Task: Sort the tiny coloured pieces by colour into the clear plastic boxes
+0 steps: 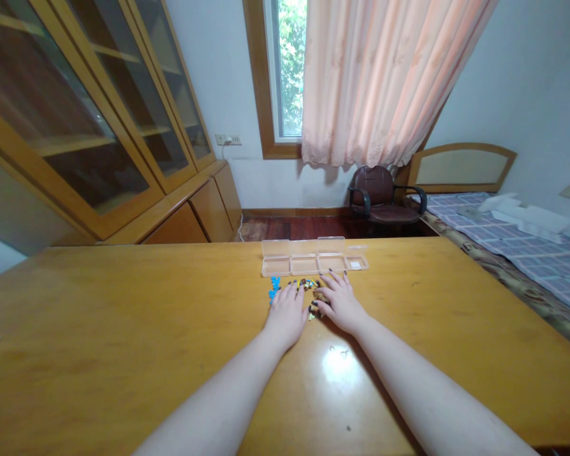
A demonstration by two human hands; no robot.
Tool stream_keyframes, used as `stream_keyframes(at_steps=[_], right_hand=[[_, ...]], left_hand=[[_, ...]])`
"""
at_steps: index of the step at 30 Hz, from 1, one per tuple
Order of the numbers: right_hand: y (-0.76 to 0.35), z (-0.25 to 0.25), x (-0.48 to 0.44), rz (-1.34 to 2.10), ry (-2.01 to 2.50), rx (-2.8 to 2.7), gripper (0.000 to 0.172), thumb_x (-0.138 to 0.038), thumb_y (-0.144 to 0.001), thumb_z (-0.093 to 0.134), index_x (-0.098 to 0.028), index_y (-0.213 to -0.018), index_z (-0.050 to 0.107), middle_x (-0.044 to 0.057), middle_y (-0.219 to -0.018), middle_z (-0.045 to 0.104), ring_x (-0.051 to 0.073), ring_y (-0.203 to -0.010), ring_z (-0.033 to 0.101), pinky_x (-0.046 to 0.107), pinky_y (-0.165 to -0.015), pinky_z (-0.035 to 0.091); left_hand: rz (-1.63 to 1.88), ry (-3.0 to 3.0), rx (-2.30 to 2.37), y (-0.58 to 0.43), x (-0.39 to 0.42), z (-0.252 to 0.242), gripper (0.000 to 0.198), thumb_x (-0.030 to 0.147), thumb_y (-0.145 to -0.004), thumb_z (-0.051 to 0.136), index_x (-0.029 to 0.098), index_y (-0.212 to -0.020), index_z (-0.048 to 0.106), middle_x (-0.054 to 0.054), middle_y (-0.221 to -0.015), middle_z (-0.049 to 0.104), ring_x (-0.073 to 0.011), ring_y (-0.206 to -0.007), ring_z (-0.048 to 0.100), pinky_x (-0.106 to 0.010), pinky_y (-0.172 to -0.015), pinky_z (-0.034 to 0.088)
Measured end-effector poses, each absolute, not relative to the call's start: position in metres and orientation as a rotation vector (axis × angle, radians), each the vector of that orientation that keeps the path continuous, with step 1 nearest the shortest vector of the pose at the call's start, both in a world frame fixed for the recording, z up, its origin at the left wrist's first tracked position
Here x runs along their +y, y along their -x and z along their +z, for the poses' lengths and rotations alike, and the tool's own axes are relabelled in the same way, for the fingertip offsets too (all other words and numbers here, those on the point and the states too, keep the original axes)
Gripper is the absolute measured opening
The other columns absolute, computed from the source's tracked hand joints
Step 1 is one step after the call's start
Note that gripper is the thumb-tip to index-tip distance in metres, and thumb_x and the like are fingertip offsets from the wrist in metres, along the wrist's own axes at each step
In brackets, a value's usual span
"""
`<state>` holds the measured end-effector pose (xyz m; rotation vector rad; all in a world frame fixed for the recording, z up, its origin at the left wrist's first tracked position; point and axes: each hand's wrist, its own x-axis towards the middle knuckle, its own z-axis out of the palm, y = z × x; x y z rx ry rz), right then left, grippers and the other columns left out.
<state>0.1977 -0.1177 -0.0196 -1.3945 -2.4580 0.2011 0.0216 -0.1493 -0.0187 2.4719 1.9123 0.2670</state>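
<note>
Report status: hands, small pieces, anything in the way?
Left hand open, palm down, beside blue pieces; right hand open, fingers spread, by mixed-colour pieces. Clear four-compartment plastic box just beyond. Nothing seen in the way.

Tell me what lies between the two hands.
Small pieces, some yellow and brown, lie between the left hand and right hand in the head view.
</note>
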Motion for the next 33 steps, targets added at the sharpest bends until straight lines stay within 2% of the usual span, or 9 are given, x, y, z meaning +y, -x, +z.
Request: stream_keyframes(at_steps=[5, 8, 12, 15, 19, 27, 33], right_hand=[[-0.194, -0.025, -0.115, 0.208, 1.453, -2.466, 0.05, -0.045, -0.086, 0.047, -0.025, -0.132, 0.047, 0.01, -0.145, 0.032, 0.033, -0.135, 0.017, 0.056, -0.107, 0.01], [-0.193, -0.025, -0.114, 0.263, 1.461, -2.512, 0.051, -0.046, -0.087, 0.045, -0.028, -0.135, 0.042, 0.009, -0.148, 0.027, 0.033, -0.136, 0.015, 0.058, -0.106, 0.01], [-0.197, -0.021, -0.114, 0.299, 1.396, -2.513, 0.038, -0.042, -0.089, 0.042, -0.032, -0.123, 0.056, 0.005, -0.145, 0.034, 0.03, -0.136, 0.015, 0.056, -0.107, 0.008], [-0.2, -0.02, -0.114, 0.293, 1.369, -2.45, 0.031, -0.038, -0.09, 0.042, -0.03, -0.109, 0.065, 0.004, -0.138, 0.044, 0.028, -0.135, 0.02, 0.054, -0.107, 0.01], [-0.198, -0.022, -0.113, 0.244, 1.401, -2.365, 0.03, -0.035, -0.089, 0.044, -0.028, -0.109, 0.065, 0.005, -0.135, 0.047, 0.028, -0.133, 0.024, 0.056, -0.107, 0.011], [-0.198, -0.025, -0.112, 0.233, 1.424, -2.379, 0.038, -0.036, -0.089, 0.041, -0.025, -0.121, 0.057, 0.006, -0.139, 0.043, 0.028, -0.134, 0.023, 0.055, -0.108, 0.01], [-0.192, -0.027, -0.11, 0.229, 1.453, -2.476, 0.05, -0.047, -0.09, 0.039, -0.03, -0.137, 0.039, 0.006, -0.149, 0.026, 0.032, -0.137, 0.012, 0.058, -0.106, 0.006]], left_hand=[[0.154, -2.437, 1.821, -0.029, -0.154, -0.031, 0.053, 0.038, -0.09, 0.037, 0.01, -0.134, 0.04, -0.015, -0.14, 0.041, -0.0264, -0.13, 0.035, -0.043, -0.108, 0.026], [0.153, -2.469, 1.672, -0.032, -0.16, -0.026, 0.056, 0.044, -0.089, 0.037, 0.012, -0.135, 0.04, -0.014, -0.142, 0.038, -0.0256, -0.132, 0.032, -0.044, -0.11, 0.023], [0.177, -2.49, 1.58, -0.03, -0.16, -0.019, 0.054, 0.044, -0.089, 0.037, 0.017, -0.136, 0.039, -0.01, -0.144, 0.036, -0.0235, -0.134, 0.03, -0.045, -0.112, 0.02], [0.208, -2.469, 1.713, -0.027, -0.152, -0.021, 0.06, 0.045, -0.088, 0.038, 0.013, -0.139, 0.034, -0.013, -0.146, 0.031, -0.025, -0.136, 0.025, -0.047, -0.112, 0.016], [0.192, -2.453, 1.755, -0.024, -0.142, -0.027, 0.064, 0.047, -0.088, 0.038, 0.011, -0.14, 0.031, -0.014, -0.148, 0.027, -0.0257, -0.137, 0.022, -0.047, -0.112, 0.016], [0.169, -2.45, 1.561, -0.028, -0.154, -0.022, 0.056, 0.043, -0.088, 0.039, 0.013, -0.135, 0.038, -0.012, -0.143, 0.037, -0.0243, -0.133, 0.031, -0.043, -0.111, 0.023], [0.194, -2.47, 1.475, -0.037, -0.17, -0.015, 0.058, 0.047, -0.085, 0.046, 0.016, -0.134, 0.04, -0.012, -0.139, 0.043, -0.0258, -0.129, 0.037, -0.043, -0.109, 0.027]])
